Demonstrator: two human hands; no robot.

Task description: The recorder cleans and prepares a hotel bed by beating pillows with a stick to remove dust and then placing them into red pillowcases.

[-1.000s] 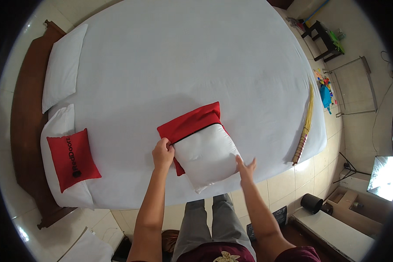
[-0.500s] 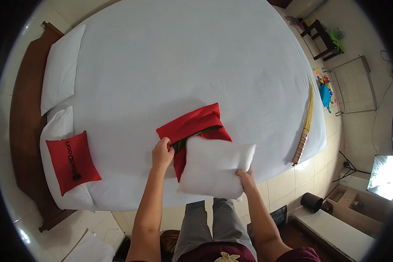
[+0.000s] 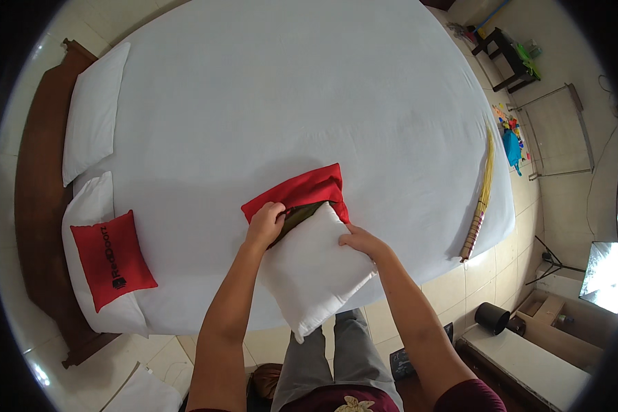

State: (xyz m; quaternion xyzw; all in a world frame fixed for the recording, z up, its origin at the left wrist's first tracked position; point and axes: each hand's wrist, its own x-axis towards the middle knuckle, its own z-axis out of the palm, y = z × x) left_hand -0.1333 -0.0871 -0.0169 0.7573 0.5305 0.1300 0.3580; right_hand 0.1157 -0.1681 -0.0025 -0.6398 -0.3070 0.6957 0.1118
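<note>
Stuffing step in hand: left hand (image 3: 264,223) gripped red cover (image 3: 302,192) mouth; right hand (image 3: 360,242), fingers curled, pressed white cushion (image 3: 312,271) in at bed edge (image 3: 206,312). Next likely needed deeper push.

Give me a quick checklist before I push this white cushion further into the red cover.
1. Left hand grips the open edge of the red cover: ok.
2. Right hand rests on the white cushion: ok.
3. Cushion corner inside the opening: ok, upper corner is in.
4. Cushion fully supported by the bed: not ok, its lower part overhangs the edge.
5. Inner corners seated: cannot tell.
</note>
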